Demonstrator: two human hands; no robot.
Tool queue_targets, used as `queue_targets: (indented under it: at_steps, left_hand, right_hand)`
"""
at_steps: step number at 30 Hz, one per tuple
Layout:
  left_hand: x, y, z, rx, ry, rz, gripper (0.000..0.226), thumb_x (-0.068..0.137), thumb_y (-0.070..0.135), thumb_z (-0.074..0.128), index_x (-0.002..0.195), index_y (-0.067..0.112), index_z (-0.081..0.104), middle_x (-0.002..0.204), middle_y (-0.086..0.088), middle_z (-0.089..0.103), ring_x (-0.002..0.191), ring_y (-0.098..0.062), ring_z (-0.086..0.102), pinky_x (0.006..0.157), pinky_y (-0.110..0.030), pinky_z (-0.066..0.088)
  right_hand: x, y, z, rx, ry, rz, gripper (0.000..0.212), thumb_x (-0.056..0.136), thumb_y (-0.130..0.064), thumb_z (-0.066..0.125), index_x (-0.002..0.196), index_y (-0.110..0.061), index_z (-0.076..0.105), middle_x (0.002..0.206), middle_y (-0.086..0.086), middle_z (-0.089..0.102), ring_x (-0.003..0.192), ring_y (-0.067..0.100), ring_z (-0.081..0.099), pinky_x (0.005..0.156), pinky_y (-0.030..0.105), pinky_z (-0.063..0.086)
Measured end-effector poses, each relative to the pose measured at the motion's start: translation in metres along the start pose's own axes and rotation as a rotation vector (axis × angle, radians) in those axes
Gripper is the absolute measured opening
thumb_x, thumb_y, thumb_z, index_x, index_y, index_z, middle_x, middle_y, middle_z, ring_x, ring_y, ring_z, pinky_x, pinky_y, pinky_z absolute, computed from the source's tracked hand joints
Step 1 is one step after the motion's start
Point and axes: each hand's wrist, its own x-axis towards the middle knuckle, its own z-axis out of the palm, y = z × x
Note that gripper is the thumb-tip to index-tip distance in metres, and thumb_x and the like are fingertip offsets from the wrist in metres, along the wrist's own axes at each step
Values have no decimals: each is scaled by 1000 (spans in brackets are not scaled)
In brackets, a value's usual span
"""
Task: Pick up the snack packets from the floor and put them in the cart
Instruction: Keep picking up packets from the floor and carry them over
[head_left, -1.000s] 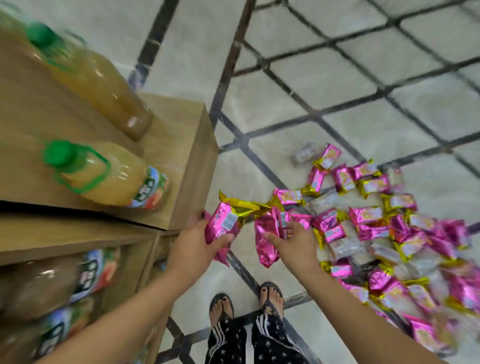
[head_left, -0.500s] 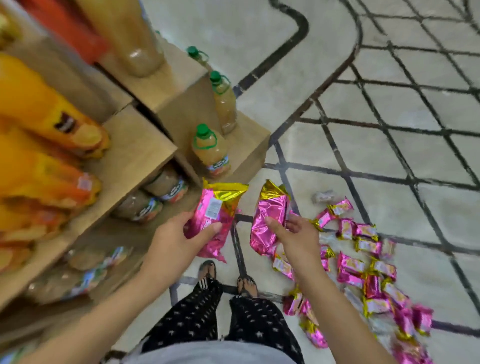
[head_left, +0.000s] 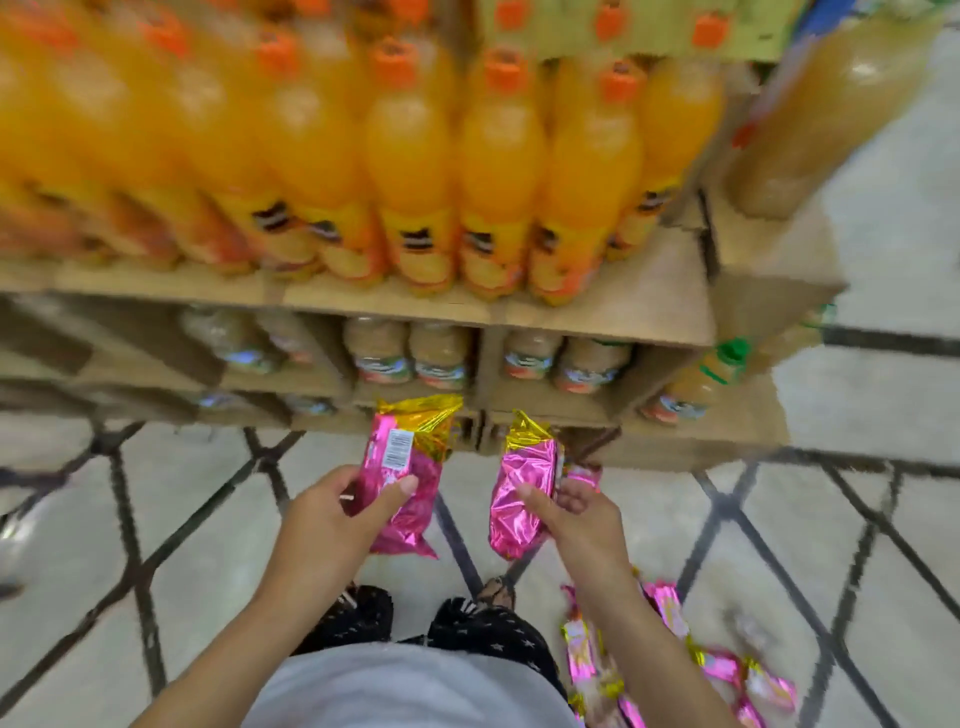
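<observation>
My left hand (head_left: 332, 525) grips a pink and gold snack packet (head_left: 410, 457) with a white barcode label, held upright in front of me. My right hand (head_left: 582, 514) grips another pink and gold snack packet (head_left: 522, 493), and a further pink packet shows behind its fingers. Several more pink packets (head_left: 675, 670) lie on the tiled floor at my lower right, by my feet. No cart is in view.
A wooden shelf unit (head_left: 597, 312) stands close ahead, with orange drink bottles (head_left: 405, 166) on top and pale juice bottles (head_left: 436, 358) in the cubbies below. The grey floor with dark diagonal lines (head_left: 130, 519) stretches to the left and right.
The view has swung left and up from the packet pile toward the shelves. Both hands have kept their packets and lifted with them; the floor pile has slid to the lower right.
</observation>
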Motion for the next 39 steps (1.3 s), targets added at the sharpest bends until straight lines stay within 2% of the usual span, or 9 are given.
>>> queue_targets:
  at_steps: [3, 8, 11, 13, 16, 30, 34, 36, 39]
  left_hand:
    - [-5, -30, -58, -74, 149, -41, 16, 79, 47, 72, 85, 32, 70, 72, 15, 73, 64, -2, 68, 64, -27, 52]
    - [-25, -96, -158, -154, 339, -110, 14, 81, 47, 71, 88, 35, 69, 75, 20, 72, 66, 3, 66, 57, -13, 46]
    - [-38, -140, -218, -197, 442, -191, 22, 81, 51, 69, 90, 31, 70, 76, 12, 74, 64, -6, 69, 58, -19, 53]
    - [-45, -169, -256, -216, 517, -237, 31, 77, 59, 65, 89, 32, 70, 76, 11, 73, 66, -2, 67, 64, -27, 54]
    - [-54, -205, -303, -235, 599, -295, 34, 77, 61, 63, 94, 33, 69, 73, 14, 72, 67, 4, 65, 61, -19, 47]
    - [-55, -315, -446, -463, 855, -498, 40, 80, 57, 59, 103, 24, 64, 80, 14, 67, 72, -1, 64, 53, -9, 42]
    - [-22, -350, -519, -528, 933, -527, 33, 84, 50, 63, 95, 20, 69, 72, 10, 67, 61, 2, 64, 50, -7, 41]
    - [-2, -363, -566, -566, 967, -535, 28, 85, 46, 65, 92, 20, 70, 66, 9, 69, 61, 7, 63, 50, -5, 40]
    - [27, -374, -642, -580, 1011, -542, 28, 86, 44, 66, 85, 17, 71, 60, 11, 68, 55, 5, 60, 50, -7, 40]
  right_hand:
    - [-1, -20, 74, -96, -150, -37, 29, 68, -25, 86, 83, -14, 64, 75, -1, 67, 66, 12, 62, 59, 21, 46]
    - [-18, -24, 215, -215, -358, -64, 41, 74, -18, 84, 105, 1, 64, 91, 14, 71, 58, 6, 64, 51, 15, 47]
    - [-39, -13, 299, -272, -451, -60, 56, 67, -27, 88, 110, -1, 64, 103, 20, 71, 85, 28, 71, 75, 37, 57]
    - [-55, -4, 348, -287, -507, -51, 59, 67, -30, 88, 112, -2, 63, 106, 21, 70, 92, 31, 69, 77, 39, 55]
    - [-83, 4, 408, -323, -590, -44, 53, 71, -27, 86, 111, -1, 62, 102, 19, 71, 82, 22, 65, 70, 30, 51]
    - [-151, -3, 631, -668, -874, -28, 35, 79, -30, 76, 98, -2, 71, 85, 13, 76, 87, 31, 70, 94, 43, 52]
    - [-155, -4, 736, -698, -924, -1, 54, 60, -39, 81, 98, -3, 66, 87, 12, 76, 85, 27, 72, 75, 33, 54]
    - [-158, -8, 796, -704, -946, 18, 47, 65, -36, 83, 97, -6, 64, 89, 13, 76, 85, 26, 71, 61, 27, 54]
    - [-169, -25, 886, -711, -959, -3, 38, 69, -31, 83, 93, -5, 67, 90, 17, 75, 86, 31, 69, 66, 32, 56]
